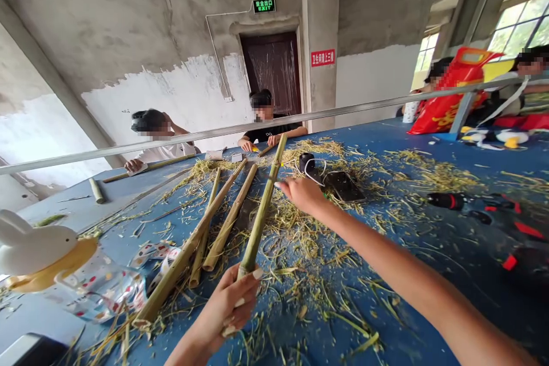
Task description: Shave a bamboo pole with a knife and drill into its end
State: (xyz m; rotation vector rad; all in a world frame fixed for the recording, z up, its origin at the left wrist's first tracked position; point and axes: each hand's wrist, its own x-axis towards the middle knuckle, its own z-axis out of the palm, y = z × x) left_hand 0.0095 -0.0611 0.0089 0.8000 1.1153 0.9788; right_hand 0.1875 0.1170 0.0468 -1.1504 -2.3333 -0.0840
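Note:
My left hand (238,300) is wrapped round the lower end of a green bamboo pole (261,214), which slants up and away over the table. My right hand (302,194) is closed beside the pole's upper part, its thumb reaching to the pole. A thin dark piece crosses the bamboo there, too small to name, and what the right fingers hold is hidden. Left of the held pole, three peeled bamboo poles (231,217) lie on the blue table (429,297). Curly bamboo shavings (309,246) are strewn beneath and around both hands.
A rabbit-shaped bottle (38,243) stands at left, a cordless drill (484,211) lies at right. Beyond my right hand are a black round object (306,163) and a dark flat one (345,186). A metal rail (343,108) crosses behind; two people work across the table, others sit at right.

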